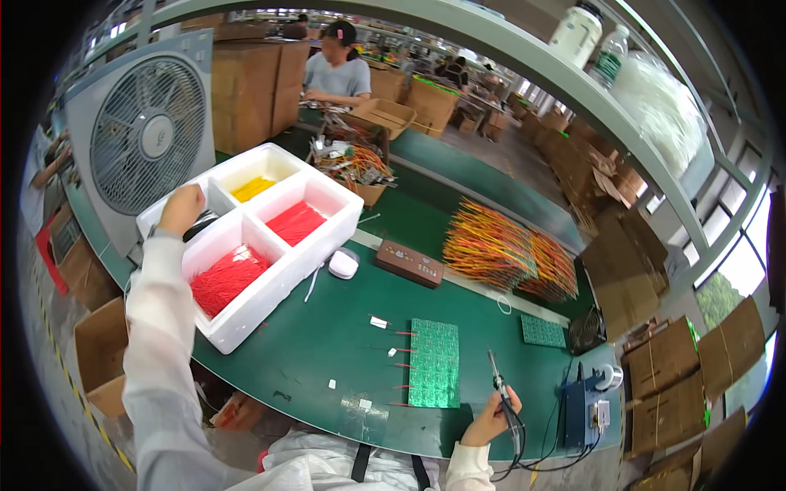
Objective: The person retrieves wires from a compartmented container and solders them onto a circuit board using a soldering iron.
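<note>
My left hand is curled at the far-left compartment of a white foam box, beside some black wires. Whatever its fingers pinch is hidden. Red wires fill the near compartment, more lie in the right one, and yellow wires sit at the back. In my right hand is a soldering iron, its tip pointing up and away, right of a green circuit board. Several short red wires stick out from that board's left edge.
A blue soldering station stands at the right, near a smaller green board. Behind lie bundled orange and yellow wires and a brown oblong case. A large fan stands at left; a metal shelf crosses overhead. Someone sits opposite.
</note>
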Demonstrator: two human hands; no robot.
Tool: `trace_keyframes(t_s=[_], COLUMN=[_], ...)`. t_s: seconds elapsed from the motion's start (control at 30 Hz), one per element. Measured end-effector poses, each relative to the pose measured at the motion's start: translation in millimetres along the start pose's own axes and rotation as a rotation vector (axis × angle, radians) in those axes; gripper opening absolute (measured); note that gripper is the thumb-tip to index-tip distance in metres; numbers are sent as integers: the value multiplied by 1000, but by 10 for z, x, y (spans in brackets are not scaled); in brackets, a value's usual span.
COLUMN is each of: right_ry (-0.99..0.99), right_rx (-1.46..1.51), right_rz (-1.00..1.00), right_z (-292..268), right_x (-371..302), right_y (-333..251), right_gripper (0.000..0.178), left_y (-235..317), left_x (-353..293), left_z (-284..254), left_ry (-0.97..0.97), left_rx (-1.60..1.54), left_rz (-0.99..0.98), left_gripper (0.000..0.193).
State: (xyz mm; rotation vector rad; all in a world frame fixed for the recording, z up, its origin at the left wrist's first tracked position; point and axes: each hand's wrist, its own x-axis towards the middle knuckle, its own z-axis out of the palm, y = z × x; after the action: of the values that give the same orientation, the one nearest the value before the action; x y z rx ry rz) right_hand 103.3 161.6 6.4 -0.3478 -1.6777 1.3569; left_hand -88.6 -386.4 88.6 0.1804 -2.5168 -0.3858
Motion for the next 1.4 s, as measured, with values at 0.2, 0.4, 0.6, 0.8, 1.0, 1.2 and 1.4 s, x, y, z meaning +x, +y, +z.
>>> trace_keyframes(t_s=[0.2, 0.4, 0.6, 0.8, 1.0, 1.2, 1.4], right_ry=[-57, -23, -46, -32, -51, -77, -84], right_rx=[-117, 58, 99, 133, 172, 184, 190], right_rz=[80, 38, 58, 58, 89, 111, 118], right_z=[-78, -25, -39, -74, -79, -84, -86], right_x=[-9, -43, -75, -50, -58, -67, -67], right_y=[66, 63, 22, 43, 67, 83, 78], right_gripper=[26, 25, 28, 26, 25, 26, 25], left_y=[-642, -390, -487, -430, -521, -906, -740], left_x=[-178, -151, -132, -85, -77, -19, -42], left_z=[561, 405, 509, 473, 456, 770, 614], left_ry=[-188, -106, -132, -131, -2, -216, -160], left_rx=[-140, 54, -40, -45, -168, -298, -227], left_rz=[-66, -166, -129, -158, -143, -63, -36], left_gripper=[6, 5, 3, 3, 6, 6, 5])
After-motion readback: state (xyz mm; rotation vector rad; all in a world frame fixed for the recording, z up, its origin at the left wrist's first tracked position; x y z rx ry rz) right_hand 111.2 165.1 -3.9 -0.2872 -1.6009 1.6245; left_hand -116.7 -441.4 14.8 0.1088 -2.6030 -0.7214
